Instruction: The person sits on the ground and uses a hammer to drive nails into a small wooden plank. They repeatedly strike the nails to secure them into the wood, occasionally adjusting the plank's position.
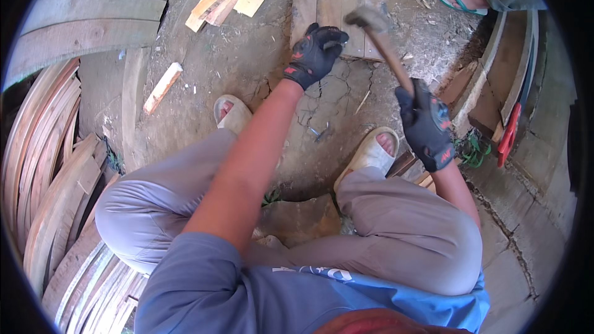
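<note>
right hand [426, 125] clamped on a hammer [391, 55]; left hand [314, 55] with fingers curled, hold unclear, at the wooden panel [329, 7]'s near edge; blue shirt [272, 291] bears white lettering.

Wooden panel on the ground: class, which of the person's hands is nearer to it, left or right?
Left. The left hand overlaps the near edge of the wooden panel in view; the right hand, closed on the hammer, is farther back and to the right.

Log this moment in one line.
left hand: at plank panel, grasp unclear | right hand: gripping hammer | hammer head: blurred
</note>
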The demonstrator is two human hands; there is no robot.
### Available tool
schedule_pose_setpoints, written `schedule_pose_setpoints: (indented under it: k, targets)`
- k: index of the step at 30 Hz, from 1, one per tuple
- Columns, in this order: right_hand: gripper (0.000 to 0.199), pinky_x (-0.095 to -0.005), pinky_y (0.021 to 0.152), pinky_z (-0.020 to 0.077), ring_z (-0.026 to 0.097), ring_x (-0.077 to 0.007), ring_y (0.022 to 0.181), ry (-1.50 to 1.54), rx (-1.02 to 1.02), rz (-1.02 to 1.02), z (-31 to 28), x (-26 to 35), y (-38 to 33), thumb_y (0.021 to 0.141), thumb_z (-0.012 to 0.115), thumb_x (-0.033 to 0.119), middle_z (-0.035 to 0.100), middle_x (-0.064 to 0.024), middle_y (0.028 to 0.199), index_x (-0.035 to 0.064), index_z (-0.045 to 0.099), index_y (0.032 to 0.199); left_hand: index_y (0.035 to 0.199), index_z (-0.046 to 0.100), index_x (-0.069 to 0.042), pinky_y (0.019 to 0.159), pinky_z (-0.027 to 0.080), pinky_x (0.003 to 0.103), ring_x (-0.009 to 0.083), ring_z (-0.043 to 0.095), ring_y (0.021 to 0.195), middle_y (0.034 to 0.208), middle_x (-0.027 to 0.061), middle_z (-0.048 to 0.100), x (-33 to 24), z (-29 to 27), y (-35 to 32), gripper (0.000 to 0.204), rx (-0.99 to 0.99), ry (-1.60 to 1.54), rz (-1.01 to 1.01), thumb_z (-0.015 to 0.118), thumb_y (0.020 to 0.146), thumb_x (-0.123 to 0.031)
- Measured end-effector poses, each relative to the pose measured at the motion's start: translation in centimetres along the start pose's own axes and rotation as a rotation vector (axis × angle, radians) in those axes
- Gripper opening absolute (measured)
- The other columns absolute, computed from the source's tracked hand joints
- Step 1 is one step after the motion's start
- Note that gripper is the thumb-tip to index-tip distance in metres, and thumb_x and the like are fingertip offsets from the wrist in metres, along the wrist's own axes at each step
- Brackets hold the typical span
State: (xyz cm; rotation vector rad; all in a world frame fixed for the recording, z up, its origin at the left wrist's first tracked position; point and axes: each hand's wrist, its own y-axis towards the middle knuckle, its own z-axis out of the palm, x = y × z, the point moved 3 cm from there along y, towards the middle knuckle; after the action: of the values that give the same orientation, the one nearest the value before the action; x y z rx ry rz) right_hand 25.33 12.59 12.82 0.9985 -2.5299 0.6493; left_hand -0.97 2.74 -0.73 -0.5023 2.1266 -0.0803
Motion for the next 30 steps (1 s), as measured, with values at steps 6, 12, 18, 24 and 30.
schedule_pose_setpoints:
  k: [6, 12, 18, 24, 30]
  targets:
    - [0.024, -0.0552, 0.069, 0.0552, 0.072, -0.0441, 0.077, -0.076, -0.042, -0.008, 0.7, 0.7, 0.2, 0.104, 0.064, 0.025, 0.073, -0.0231, 0.087, 0.0062, 0.062, 0.118, 0.165, 0.031, 0.003, 0.127, 0.035, 0.053, 0.0443, 0.044, 0.152, 0.165, 0.0285, 0.042, 4.1, -3.0, 1.1, 0.076, -0.438, 0.505, -0.116, 0.053, 0.093, -0.010]
    - [0.025, -0.0524, 0.066, 0.0543, 0.073, -0.0416, 0.075, -0.058, -0.056, -0.073, -2.3, 2.9, 0.4, 0.106, 0.063, 0.025, 0.072, -0.0210, 0.084, 0.0055, 0.062, 0.123, 0.169, 0.009, 0.010, 0.123, 0.040, 0.054, 0.0484, 0.048, 0.149, 0.167, 0.0345, 0.035, 4.8, -0.9, 2.4, 0.087, -0.189, 0.439, -0.339, 0.051, 0.098, -0.020]
    - [0.023, -0.0528, 0.065, 0.0536, 0.069, -0.0455, 0.072, -0.046, -0.137, -0.061, -0.3, 1.4, 0.2, 0.105, 0.065, 0.023, 0.069, -0.0240, 0.082, 0.0061, 0.063, 0.120, 0.169, 0.002, 0.009, 0.126, 0.036, 0.049, 0.0488, 0.041, 0.153, 0.169, 0.0358, 0.030, 4.7, -3.4, 3.3, 0.094, 0.106, 0.114, -0.432, 0.053, 0.103, -0.034]
    - [0.022, -0.0542, 0.067, 0.0529, 0.069, -0.0457, 0.073, -0.041, 0.027, -0.044, -1.0, 2.4, 0.2, 0.105, 0.062, 0.021, 0.070, -0.0236, 0.084, 0.0055, 0.063, 0.120, 0.170, -0.009, 0.005, 0.133, 0.022, 0.046, 0.0444, 0.015, 0.165, 0.177, 0.0320, 0.006, 4.0, -2.5, 1.1, 0.108, 0.046, 0.120, -0.381, 0.049, 0.105, -0.060]
    - [0.020, -0.0526, 0.065, 0.0531, 0.070, -0.0452, 0.073, -0.023, -0.056, 0.022, 0.2, 1.2, -0.4, 0.105, 0.062, 0.020, 0.069, -0.0231, 0.082, 0.0048, 0.060, 0.117, 0.171, -0.009, 0.000, 0.132, 0.024, 0.050, 0.0453, 0.017, 0.164, 0.178, 0.0291, 0.004, 3.7, -1.7, 2.5, 0.105, -0.020, 0.183, -0.424, 0.048, 0.107, -0.060]
